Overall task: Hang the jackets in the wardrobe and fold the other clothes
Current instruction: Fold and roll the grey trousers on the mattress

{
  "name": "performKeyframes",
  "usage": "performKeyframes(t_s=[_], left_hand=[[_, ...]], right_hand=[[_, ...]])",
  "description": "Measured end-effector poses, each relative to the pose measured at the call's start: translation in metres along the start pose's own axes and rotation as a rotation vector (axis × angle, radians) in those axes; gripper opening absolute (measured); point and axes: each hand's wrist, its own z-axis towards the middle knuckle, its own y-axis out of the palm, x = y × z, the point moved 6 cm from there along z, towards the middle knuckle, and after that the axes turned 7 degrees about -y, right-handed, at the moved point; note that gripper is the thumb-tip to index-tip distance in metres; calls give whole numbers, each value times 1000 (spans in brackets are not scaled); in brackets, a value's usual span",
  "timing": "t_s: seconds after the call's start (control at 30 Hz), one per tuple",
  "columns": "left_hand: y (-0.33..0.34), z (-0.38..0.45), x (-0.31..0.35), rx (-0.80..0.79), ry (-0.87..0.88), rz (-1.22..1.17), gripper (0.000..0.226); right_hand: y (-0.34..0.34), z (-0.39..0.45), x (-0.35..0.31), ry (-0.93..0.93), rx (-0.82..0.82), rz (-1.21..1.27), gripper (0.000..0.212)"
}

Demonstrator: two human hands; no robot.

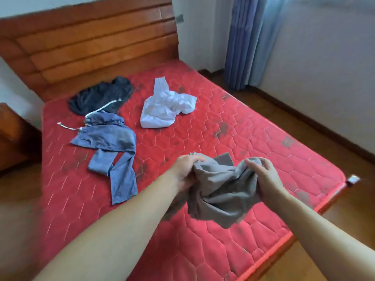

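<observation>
While both hands grip, grey garment point(219, 187) unlabelled

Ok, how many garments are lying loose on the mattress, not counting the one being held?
3. A dark navy crumpled garment near the headboard, blue drawstring trousers in front of it, and a white crumpled garment to their right. Nothing seems hidden underneath, though I cannot be sure.
</observation>
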Motion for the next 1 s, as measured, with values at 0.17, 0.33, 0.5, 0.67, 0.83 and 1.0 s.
performKeyframes(t_s=[0.17, 0.33, 0.5, 0.67, 0.83, 1.0], left_hand=[[21, -103, 40, -109, 160, 16, 16], [18, -196, 61, -215, 351, 183, 19], [-18, -268, 58, -336, 402, 220, 44], [-38, -328, 16, -552, 606, 446, 73], [-40, -388, -59, -472, 827, 1013, 97], [-69, -439, -83, -248, 742, 571, 24]], right_hand=[[51, -112, -72, -244, -191, -131, 69], [71, -183, -164, -288, 22, -218, 29], [95, -251, -238, -232, 7, 44, 24], [142, -348, -276, -143, -226, 392, 17], [155, -435, -295, -221, -308, 560, 18], [131, -466, -256, -203, 22, 516, 20]])
